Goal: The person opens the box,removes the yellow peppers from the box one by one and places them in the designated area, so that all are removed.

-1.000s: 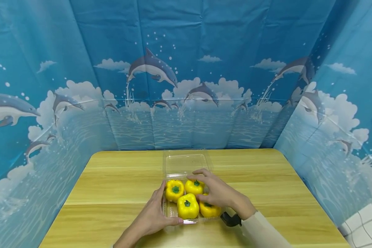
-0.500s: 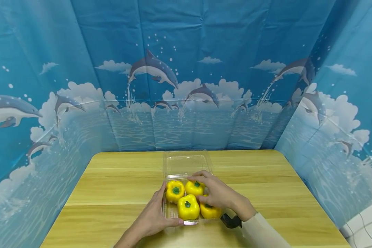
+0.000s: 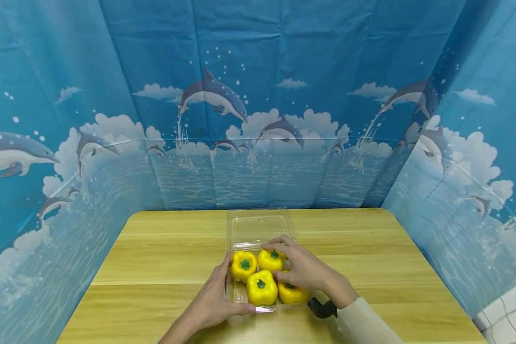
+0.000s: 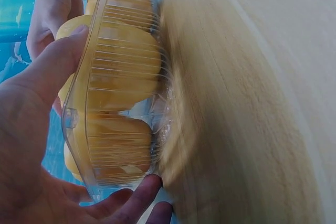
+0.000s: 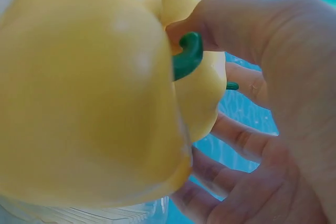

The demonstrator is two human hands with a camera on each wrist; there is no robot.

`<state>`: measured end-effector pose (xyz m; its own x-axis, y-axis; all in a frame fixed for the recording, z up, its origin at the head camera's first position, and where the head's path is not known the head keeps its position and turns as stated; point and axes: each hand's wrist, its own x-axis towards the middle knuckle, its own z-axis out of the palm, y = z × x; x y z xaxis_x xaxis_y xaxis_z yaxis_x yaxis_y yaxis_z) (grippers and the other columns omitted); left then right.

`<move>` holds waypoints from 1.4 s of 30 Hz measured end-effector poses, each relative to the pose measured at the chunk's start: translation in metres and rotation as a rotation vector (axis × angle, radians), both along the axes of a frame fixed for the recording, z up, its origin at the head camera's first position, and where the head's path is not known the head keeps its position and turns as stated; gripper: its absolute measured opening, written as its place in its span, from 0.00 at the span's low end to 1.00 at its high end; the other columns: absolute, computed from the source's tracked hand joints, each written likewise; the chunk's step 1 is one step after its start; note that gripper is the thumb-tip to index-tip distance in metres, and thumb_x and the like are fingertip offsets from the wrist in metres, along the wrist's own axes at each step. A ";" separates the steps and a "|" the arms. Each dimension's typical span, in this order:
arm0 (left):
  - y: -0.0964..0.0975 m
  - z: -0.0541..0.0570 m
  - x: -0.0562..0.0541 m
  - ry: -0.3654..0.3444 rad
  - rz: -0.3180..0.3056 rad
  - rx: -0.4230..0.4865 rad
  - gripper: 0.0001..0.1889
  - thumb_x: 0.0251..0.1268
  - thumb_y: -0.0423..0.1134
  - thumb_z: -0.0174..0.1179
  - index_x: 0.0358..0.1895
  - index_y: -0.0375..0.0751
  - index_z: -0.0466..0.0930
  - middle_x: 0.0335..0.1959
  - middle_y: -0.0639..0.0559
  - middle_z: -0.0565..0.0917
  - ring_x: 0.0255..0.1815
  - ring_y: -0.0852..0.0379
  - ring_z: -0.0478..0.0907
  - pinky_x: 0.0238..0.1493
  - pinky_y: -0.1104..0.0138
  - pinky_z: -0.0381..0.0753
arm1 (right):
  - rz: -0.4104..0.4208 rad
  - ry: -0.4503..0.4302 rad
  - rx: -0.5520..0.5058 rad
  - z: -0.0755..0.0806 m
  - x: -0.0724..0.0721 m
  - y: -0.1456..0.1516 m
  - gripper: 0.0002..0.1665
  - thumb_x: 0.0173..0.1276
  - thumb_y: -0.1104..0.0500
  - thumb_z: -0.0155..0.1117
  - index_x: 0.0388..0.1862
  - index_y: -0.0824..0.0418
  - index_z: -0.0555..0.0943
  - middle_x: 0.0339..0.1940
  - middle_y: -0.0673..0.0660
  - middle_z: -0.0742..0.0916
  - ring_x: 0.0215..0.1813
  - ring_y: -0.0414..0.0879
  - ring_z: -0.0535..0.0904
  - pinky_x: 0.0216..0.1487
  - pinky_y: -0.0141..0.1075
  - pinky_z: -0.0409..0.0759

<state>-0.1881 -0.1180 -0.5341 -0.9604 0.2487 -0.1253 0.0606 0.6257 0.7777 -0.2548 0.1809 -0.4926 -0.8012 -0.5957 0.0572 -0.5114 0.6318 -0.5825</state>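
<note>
Several yellow bell peppers with green stems sit in a clear plastic clamshell container (image 3: 236,297), its lid (image 3: 260,230) folded back flat behind it. My left hand (image 3: 210,298) holds the container at its left side, thumb on the front rim and fingers round the corner. Reaching in from the right, my right hand (image 3: 305,270) grips the back-right bell pepper (image 3: 270,261) between thumb and fingers. Under that hand lies the front-right bell pepper (image 3: 293,294), partly hidden by it. The front-middle bell pepper (image 3: 262,288) and the back-left bell pepper (image 3: 243,266) are untouched.
The container stands on a wooden table (image 3: 163,263) with rounded back corners. A blue dolphin-print curtain (image 3: 258,177) surrounds the table's back and sides. A black wrist device (image 3: 321,308) sits by the right wrist. White tiling (image 3: 509,310) shows at the lower right.
Hands, peppers and container keep the same places relative to each other. Only a very slight shift of the whole head view is visible.
</note>
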 end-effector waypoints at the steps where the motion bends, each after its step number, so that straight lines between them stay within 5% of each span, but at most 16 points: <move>1: 0.000 0.000 0.000 0.001 -0.001 0.001 0.84 0.51 0.69 0.92 1.00 0.50 0.37 0.96 0.30 0.61 0.91 0.23 0.68 0.85 0.25 0.74 | 0.000 0.005 -0.001 0.000 0.000 0.000 0.39 0.83 0.56 0.76 0.90 0.49 0.77 0.85 0.57 0.80 0.81 0.59 0.81 0.75 0.62 0.88; 42: 0.000 -0.001 0.002 0.022 0.022 -0.005 0.83 0.49 0.69 0.92 1.00 0.52 0.40 0.95 0.30 0.62 0.91 0.23 0.68 0.86 0.23 0.72 | -0.050 0.100 -0.111 0.019 0.006 0.024 0.42 0.81 0.59 0.78 0.91 0.48 0.75 0.85 0.56 0.80 0.81 0.59 0.82 0.78 0.64 0.87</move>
<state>-0.1866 -0.1176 -0.5355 -0.9683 0.2265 -0.1056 0.0632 0.6308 0.7733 -0.2493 0.2052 -0.4735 -0.8169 -0.5403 0.2019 -0.5397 0.5925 -0.5980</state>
